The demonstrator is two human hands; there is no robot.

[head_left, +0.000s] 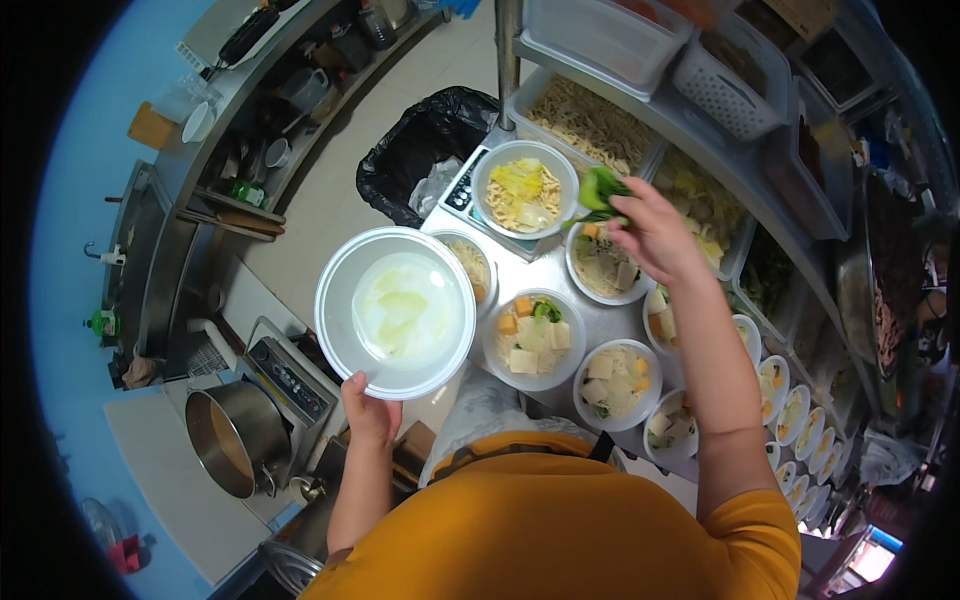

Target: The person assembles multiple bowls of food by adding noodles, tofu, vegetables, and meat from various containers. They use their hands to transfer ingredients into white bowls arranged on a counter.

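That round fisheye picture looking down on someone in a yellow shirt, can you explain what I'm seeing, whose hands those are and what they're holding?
There is no machine here. The single picture comes from a wide camera worn on a person's head, looking down, so the edges curve and the forearms enter from below.

The left hand grips the rim of a large round white plastic bowl with a little pale liquid in it, held out over the floor beside the counter. The right hand holds a bunch of green leafy vegetable above the steel counter.

On that counter stand many small white bowls of noodles, tofu cubes and greens, running off to the right. One metal bowl of noodles and cabbage sits on a kitchen scale. Beyond it is a black-lined bin.
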